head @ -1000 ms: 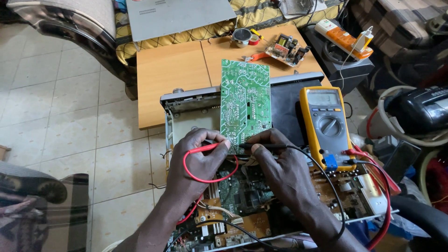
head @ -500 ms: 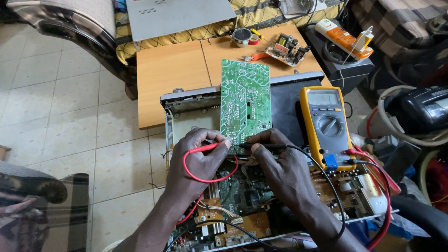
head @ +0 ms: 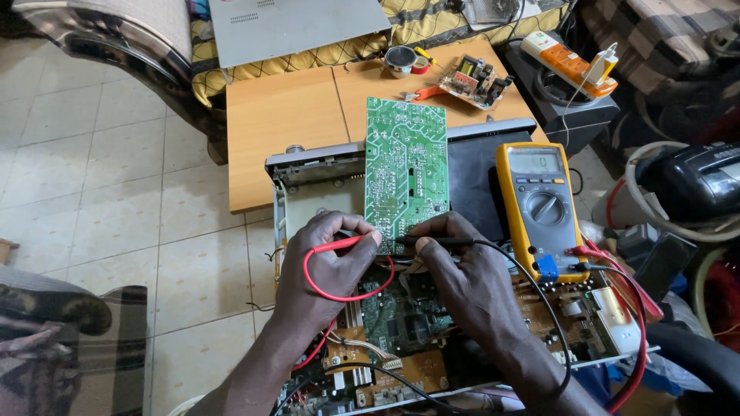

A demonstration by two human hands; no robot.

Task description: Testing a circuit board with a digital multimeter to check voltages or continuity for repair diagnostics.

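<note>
Both probes are kept on the lower edge of the green board; nothing is moved since a second ago.

The red probe (head: 339, 246) is pinched in the left hand (head: 327, 266), the black probe (head: 435, 242) in the right hand (head: 462, 270), tips on the green circuit board (head: 406, 166) standing upright over the open chassis (head: 308, 173); the steady contact suggests a measurement in progress, with the yellow multimeter (head: 539, 204) at the chassis's right edge.

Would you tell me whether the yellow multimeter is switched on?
On: the yellow multimeter shows a reading on its lit display, and both leads are plugged in.

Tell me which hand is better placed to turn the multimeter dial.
Right, probably. The right hand, holding the black probe, sits beside the yellow multimeter; the left hand with the red probe is farther.
</note>
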